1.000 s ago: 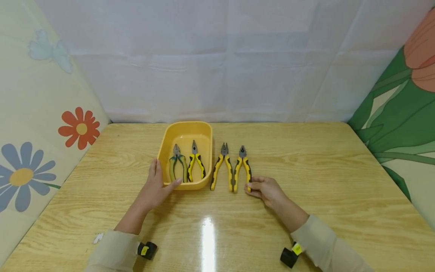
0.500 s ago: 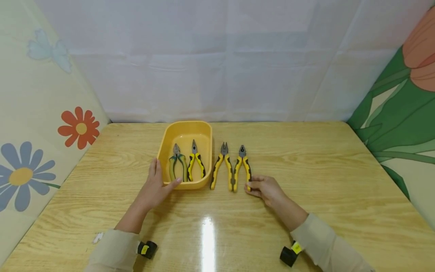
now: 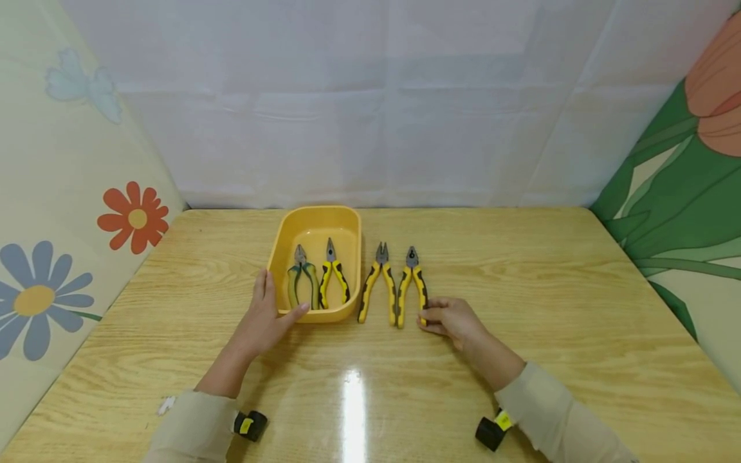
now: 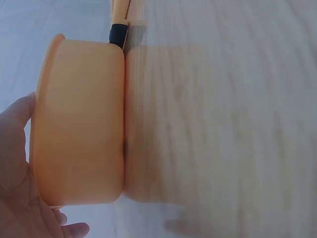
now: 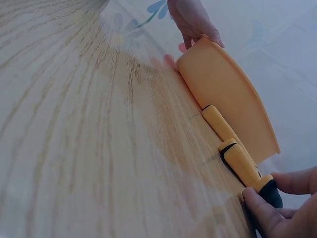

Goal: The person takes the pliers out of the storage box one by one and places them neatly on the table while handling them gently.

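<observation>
In the head view my left hand (image 3: 267, 321) grips the near left corner of a yellow tray (image 3: 347, 314), thumb on the front rim and fingers along the left side. Inside lie green-handled pliers (image 3: 312, 280) and long-nosed yellow-black pliers (image 3: 326, 280). Two more yellow-black pliers stand spread on the table, right of the tray: one pair (image 3: 370, 289) beside it, the other (image 3: 403, 294) farther right. My right hand (image 3: 457, 325) pinches the right handle end of that farther pair. In the right wrist view, thumb and fingers hold the dark-edged handle (image 5: 270, 191); the pliers' heads are hidden there.
The wooden table (image 3: 521, 270) extends to both sides. A white cloth (image 3: 370, 116) hangs behind it, with flower-printed panels left and right. A small white scrap (image 3: 166, 404) lies by my left sleeve. Black wrist devices (image 3: 251, 426) show below both hands.
</observation>
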Available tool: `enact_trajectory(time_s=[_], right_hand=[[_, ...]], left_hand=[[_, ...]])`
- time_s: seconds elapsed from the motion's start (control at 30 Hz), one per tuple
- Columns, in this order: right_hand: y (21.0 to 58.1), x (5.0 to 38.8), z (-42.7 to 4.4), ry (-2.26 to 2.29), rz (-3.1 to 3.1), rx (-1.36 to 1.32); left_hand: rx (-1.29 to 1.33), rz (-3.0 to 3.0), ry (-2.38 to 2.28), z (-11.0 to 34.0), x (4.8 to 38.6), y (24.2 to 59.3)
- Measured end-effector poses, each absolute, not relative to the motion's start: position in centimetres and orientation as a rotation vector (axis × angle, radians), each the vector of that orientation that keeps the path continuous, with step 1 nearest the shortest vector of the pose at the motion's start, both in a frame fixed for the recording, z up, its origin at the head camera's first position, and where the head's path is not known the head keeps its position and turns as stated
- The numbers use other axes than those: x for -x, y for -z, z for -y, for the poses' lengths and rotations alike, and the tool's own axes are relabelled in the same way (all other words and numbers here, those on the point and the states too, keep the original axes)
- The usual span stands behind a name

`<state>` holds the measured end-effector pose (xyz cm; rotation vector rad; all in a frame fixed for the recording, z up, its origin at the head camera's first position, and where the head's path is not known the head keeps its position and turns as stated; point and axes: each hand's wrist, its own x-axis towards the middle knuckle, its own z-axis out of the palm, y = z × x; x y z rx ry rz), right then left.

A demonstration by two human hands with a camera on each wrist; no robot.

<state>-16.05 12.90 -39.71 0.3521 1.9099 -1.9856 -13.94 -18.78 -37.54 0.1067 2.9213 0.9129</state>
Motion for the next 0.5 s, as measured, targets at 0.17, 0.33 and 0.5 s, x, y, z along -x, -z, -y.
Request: enact_trajectory(time_s=[0.17, 0.33, 0.5], right_hand=[[39.73, 15.98, -12.90, 1.983, -1.932, -0.330], [39.68, 15.91, -12.83, 1.970, -1.971, -0.316], [39.64, 15.86, -12.82, 1.929, -2.032, -0.300]], left_hand=[[-0.106, -2.922, -0.905, 18.76, 13.95, 37.56], [-0.106, -2.923, -0.905, 18.76, 13.96, 37.57], [-0.110, -2.922, -0.913, 18.76, 13.91, 37.56]])
